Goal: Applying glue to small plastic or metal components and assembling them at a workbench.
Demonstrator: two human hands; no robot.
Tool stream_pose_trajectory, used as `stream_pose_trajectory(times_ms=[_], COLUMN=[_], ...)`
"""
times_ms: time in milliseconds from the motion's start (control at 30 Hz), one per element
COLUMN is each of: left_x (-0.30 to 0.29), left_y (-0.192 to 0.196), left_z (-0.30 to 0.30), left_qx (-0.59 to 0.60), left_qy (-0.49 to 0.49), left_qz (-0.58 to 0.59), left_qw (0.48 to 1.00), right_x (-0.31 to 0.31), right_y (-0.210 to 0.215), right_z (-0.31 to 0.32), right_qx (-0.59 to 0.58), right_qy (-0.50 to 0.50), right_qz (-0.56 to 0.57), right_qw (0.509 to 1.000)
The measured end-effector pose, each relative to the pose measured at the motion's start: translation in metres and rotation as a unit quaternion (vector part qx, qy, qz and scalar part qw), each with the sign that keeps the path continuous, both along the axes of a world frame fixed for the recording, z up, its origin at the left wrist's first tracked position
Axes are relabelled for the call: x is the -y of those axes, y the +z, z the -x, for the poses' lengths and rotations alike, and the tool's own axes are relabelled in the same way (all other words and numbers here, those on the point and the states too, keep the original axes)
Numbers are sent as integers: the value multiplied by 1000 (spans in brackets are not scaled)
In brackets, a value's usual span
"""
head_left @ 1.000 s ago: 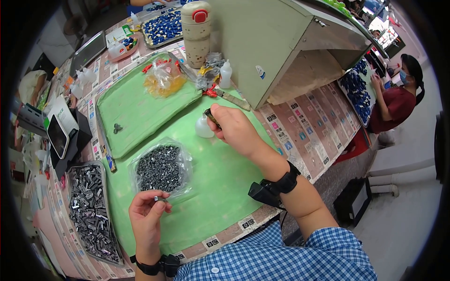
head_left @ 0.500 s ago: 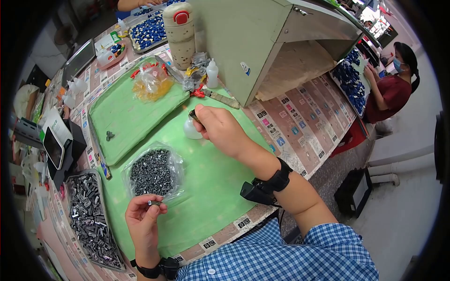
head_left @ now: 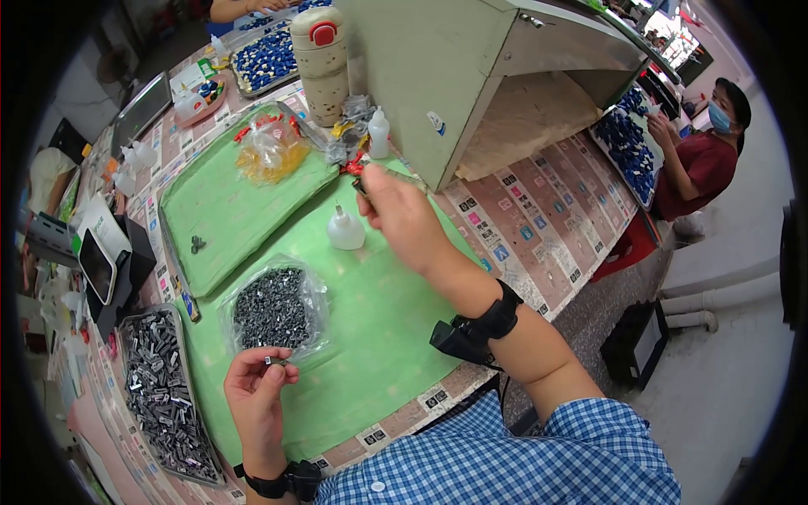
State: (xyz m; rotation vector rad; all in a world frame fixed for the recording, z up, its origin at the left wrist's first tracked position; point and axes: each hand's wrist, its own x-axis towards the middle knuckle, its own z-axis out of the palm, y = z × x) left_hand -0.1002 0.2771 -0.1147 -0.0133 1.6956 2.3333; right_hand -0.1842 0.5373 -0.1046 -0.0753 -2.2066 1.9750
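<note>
My left hand (head_left: pixel 257 389), at the near edge of the green cloth, pinches a small dark rectangular part (head_left: pixel 274 361) with a pale end. It looks like the pieces heaped in the metal tray (head_left: pixel 220 461) on the left. My right hand (head_left: pixel 402 217) is closed around a small dark lighter (head_left: pixel 360 185), mostly hidden by the fingers. Just left of that hand, a squat white squeeze bottle (head_left: pixel 345 231) with a thin needle tip stands upright on the cloth. Between my hands lies a clear plastic bag (head_left: pixel 318 296) filled with tiny black parts.
A green-covered tray (head_left: pixel 220 220) holds a bag of yellow bits (head_left: pixel 271 151). Behind stand a speckled flask (head_left: pixel 322 71), a second squeeze bottle (head_left: pixel 379 135) and a large metal box (head_left: pixel 429 63). Far right, a person (head_left: pixel 703 156) works beside blue parts. Another person's hand (head_left: pixel 268 5) shows at the top.
My right hand has moved up and away from the squeeze bottle with the lighter, uncovering the needle tip. The small flame seen earlier no longer shows. My left hand has hardly moved.
</note>
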Motion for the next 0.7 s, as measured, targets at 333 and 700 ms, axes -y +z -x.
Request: stream_pose_trajectory(times_ms=[333,700], left_x=[3,8], left_y=[3,10], left_z=[3,3], left_qx=[-5,-17], left_qy=[28,53], left_qz=[-21,-44], left_qw=[999,997], right_x=[-18,2], right_y=[-17,-5], right_z=[12,4], right_qx=[-132,-15], right_qy=[-101,42], right_qz=[-266,-30], right_qw=[950,999])
